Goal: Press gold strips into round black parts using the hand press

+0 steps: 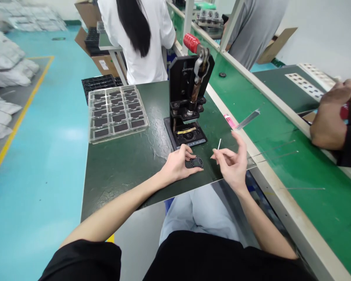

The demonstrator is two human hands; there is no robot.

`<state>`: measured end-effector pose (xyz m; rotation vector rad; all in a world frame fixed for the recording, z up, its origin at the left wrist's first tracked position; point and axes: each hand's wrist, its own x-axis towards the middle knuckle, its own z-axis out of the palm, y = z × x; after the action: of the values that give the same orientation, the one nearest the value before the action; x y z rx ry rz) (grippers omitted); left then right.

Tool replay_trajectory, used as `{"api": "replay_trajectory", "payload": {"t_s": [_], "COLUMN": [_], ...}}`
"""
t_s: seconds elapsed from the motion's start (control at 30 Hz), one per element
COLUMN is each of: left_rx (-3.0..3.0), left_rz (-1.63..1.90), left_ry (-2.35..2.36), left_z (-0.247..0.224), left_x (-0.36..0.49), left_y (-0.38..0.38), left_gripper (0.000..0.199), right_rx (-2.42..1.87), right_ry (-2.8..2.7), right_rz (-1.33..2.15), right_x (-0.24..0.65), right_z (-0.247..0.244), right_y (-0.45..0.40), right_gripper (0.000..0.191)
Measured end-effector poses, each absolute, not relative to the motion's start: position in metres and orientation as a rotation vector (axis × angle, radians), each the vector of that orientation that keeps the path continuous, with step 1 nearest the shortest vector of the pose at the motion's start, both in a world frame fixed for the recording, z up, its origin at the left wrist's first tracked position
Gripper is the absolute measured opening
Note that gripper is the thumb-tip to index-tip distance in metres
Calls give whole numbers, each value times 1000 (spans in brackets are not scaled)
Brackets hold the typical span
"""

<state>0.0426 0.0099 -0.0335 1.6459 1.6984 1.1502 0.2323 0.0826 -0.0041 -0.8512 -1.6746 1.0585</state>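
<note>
Your left hand (175, 166) rests just above the near edge of the press base, its fingers (187, 153) closed around a small round black part (196, 162) with a ringed face. Your right hand (232, 164) is raised beside it, with the thumb and forefinger pinched on a thin white stick (219, 145) that stands upright from the fingertips. The round part sits over the dark green desk (119, 183), just in front of a black hand-lever press (187, 97) with a red ribbed knob (190, 42).

A yellow strip (186, 130) lies on the press's base plate, and a pale strip of small marking (191, 141) runs along its front edge, too blurred to read. No brand name can be made out on the press.

Left of the press, a clear plastic tray (118, 113) holds rows of black pieces. Beyond the desk, a cardboard box (103, 64) carries a white label (103, 64) whose print is too small to read. To your right, a pink item (229, 121) and a bundle of thin metal rods (248, 119) lie by the green conveyor belt (310, 187), and a co-worker's hand (330, 115) rests at its far side.
</note>
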Motion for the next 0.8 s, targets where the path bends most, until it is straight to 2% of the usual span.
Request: {"api": "replay_trajectory", "payload": {"t_s": [0.1,0.27,0.43,0.53,0.8], "left_rx": [1666,1707,1754,1775,1742], "left_rz": [1146,1134,1155,1134,1155], "left_ry": [1696,1730,1732,1754,1748], "left_z": [-33,-34,-36,-34,-31], "left_x": [42,42,43,43,44], "left_y": [9,8,8,6,5], "left_gripper": [66,63,59,56,57], "right_rx": [-798,-773,-872,-848,-825], "right_ry": [-1755,-1747,-1705,-1735,-1882], "right_rz": [1167,1417,1244,1280,1282], "right_x": [228,217,207,204,206], "right_z": [6,10,-7,-15,-22], "right_y": [82,92,96,95,91], "right_gripper": [24,35,42,47,42]}}
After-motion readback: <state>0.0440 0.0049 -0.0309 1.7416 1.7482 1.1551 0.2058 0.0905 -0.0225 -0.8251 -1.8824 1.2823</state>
